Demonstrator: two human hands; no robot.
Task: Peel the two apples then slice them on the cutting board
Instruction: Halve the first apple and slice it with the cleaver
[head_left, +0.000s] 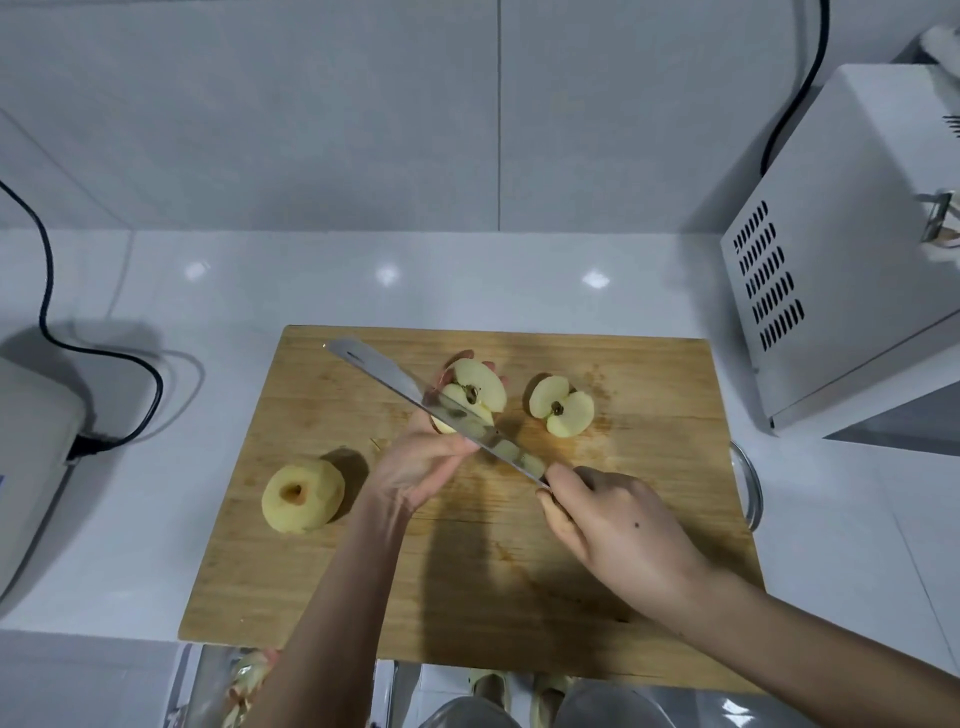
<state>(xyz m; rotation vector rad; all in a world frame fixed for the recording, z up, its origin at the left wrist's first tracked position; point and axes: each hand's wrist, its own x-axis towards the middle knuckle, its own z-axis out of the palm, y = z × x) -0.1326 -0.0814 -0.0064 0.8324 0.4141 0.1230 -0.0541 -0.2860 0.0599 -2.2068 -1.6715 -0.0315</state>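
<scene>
One peeled half apple (483, 384) is lifted off the board (322, 571) in the left grip (415, 465). Its fingers curl under and behind the half, and the cut face with its core is turned up toward the camera. The knife (395, 384) lies across the lower part of that face, its blade running from far left to near right. The right grip (618, 525) is clenched round the handle, which it hides.

The second half (563, 408) lies just right of the held one, cut face up, on the far middle of the board. The whole peeled apple (303, 496) sits on the board's left side, well apart from both halves, its hollow end facing up.

The board rests on a white table (156, 291) against a grey tiled wall. A white vented appliance (841, 260) stands at the far right, with a black cable running up the wall behind it. A pale appliance (31, 467) with its own black cable (47, 291) sits at the left edge. A clear curved rim (750, 488) shows just beside the board's right edge. Apple peels (249, 680) show below the table's near edge.
</scene>
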